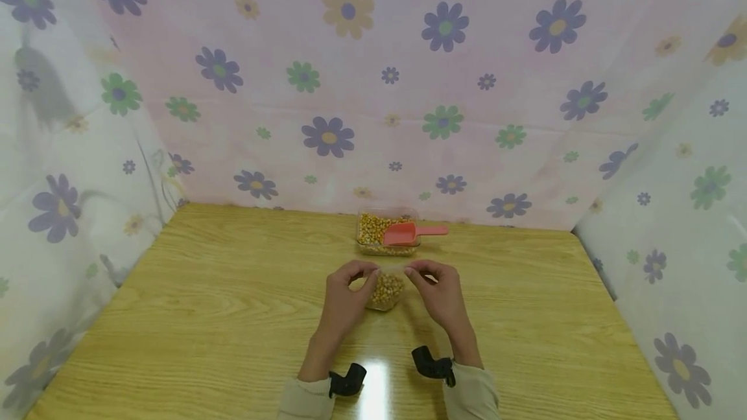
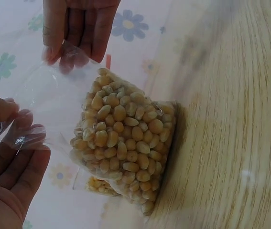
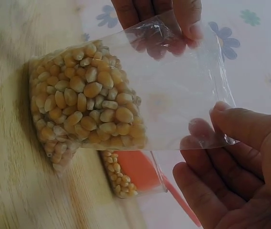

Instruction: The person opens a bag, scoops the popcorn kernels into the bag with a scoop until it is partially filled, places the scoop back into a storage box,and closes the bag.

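A clear plastic bag (image 1: 387,290) stands on the wooden table, its lower part full of yellow corn kernels (image 2: 121,133). My left hand (image 1: 348,293) pinches the bag's upper left edge between thumb and fingers. On the other side, my right hand (image 1: 438,290) pinches the upper right edge the same way. In the right wrist view the see-through upper part of the bag (image 3: 173,90) is stretched flat between both hands, above the kernels. Some fingertips show through the film.
Behind the bag stands a clear container (image 1: 388,250) holding more corn kernels. A red scoop (image 1: 403,234) lies in it, its handle sticking out over the right rim. The wood-grain table (image 1: 233,316) is bordered by flowered cloth (image 1: 373,102) at the back and sides.
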### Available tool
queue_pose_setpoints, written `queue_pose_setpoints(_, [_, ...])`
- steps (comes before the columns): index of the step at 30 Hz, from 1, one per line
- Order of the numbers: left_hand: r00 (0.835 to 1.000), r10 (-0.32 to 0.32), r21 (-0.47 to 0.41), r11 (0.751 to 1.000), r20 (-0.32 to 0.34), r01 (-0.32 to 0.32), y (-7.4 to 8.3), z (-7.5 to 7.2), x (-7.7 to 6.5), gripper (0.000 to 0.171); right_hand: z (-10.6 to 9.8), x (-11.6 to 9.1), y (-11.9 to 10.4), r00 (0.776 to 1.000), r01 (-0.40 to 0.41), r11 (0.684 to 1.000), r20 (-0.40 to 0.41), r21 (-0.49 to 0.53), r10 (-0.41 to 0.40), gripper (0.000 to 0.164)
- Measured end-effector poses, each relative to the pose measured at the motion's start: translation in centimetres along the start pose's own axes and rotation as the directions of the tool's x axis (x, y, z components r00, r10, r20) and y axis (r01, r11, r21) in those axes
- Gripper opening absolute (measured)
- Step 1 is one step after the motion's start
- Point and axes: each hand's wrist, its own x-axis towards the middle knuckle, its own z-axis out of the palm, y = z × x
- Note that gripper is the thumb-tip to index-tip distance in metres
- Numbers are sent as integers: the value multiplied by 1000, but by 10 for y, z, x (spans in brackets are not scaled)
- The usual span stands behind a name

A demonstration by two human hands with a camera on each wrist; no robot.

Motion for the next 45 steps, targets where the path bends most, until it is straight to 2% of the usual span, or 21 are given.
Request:
queue_pose_setpoints(8, [1000,23,20,1000,-5,-23,0,5,-1,8,-4,-2,0,1000,25,999,8,30,-26,12])
queue_pose_setpoints(17, [999,31,53,998,-14,-30,3,2,-1,6,1,0,1,999,29,997,27,76,-32,12])
queue_pose_setpoints(27, [1000,15,50,999,3,-15,3,2,0,6,2,0,-2,1000,22,999,19,49,-23,12])
queue_pose_setpoints(34, [1000,17,33,999,26,-18,2,2,2,6,1,3,-1,998,36,999,46,38,-37,12])
queue_pose_setpoints(40, [1000,2,40,999,28,-4,0,3,0,6,1,2,3,998,24,996,64,83,-29,11])
queue_pose_setpoints(45, [1000,1,57,998,14,-2,1,4,-2,7,2,0,3,996,42,991,76,128,-52,13])
